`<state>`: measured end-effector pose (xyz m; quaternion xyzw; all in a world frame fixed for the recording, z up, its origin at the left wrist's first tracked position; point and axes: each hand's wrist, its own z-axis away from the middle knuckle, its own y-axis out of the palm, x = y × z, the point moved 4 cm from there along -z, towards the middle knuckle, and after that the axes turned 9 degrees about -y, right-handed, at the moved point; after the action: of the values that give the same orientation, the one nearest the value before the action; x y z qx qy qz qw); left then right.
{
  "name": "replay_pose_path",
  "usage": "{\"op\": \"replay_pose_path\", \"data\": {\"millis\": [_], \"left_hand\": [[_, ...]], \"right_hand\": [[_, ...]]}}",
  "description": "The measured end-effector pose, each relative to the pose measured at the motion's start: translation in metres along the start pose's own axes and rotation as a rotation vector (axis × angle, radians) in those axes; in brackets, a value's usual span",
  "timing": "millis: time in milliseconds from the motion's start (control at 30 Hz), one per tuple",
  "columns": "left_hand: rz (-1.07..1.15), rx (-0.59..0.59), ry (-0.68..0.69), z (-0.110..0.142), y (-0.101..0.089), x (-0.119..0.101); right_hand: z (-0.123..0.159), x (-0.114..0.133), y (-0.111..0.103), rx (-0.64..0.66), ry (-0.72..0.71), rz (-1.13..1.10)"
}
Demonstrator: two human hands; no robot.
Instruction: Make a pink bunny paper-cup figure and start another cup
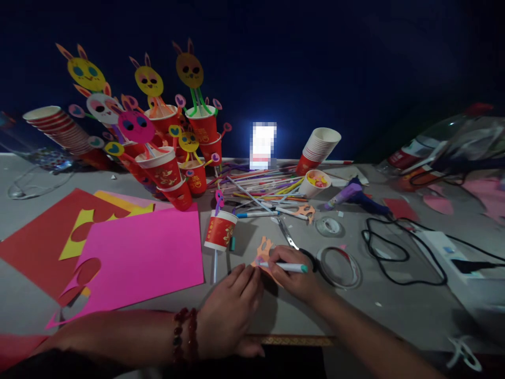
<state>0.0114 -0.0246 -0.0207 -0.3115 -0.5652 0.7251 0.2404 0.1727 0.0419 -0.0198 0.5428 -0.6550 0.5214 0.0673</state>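
My right hand (294, 273) grips a white marker (290, 267) with a teal end, its tip down at a small pinkish-purple patch. That patch lies on an orange paper cutout (266, 246) with a ragged edge, flat on the table. My left hand (236, 297) rests with its fingers stretched out, fingertips at the cutout's lower left edge. Beyond the right hand lie scissors (289, 235), their handles partly hidden. A small red paper cup (221, 230) with a purple paper figure on top is to the left, a clear straw (215, 266) below it.
Bright pink paper (145, 258) covers the left side, over red paper (35, 245). Behind stand red cups with paper rabbit figures (149, 81). Loose pipe cleaners (260, 184) and stacked cups (320, 150) are at the back. Tape rolls (339, 267) and a black cable (394, 287) lie right.
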Motion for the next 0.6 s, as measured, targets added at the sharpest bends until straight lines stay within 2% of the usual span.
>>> {"op": "replay_pose_path", "data": {"millis": [600], "left_hand": [[0.014,-0.015,-0.004,0.0005,0.0004,0.0006]], "right_hand": [[0.0007,-0.0009,-0.0023,-0.084,0.077,-0.013]]}}
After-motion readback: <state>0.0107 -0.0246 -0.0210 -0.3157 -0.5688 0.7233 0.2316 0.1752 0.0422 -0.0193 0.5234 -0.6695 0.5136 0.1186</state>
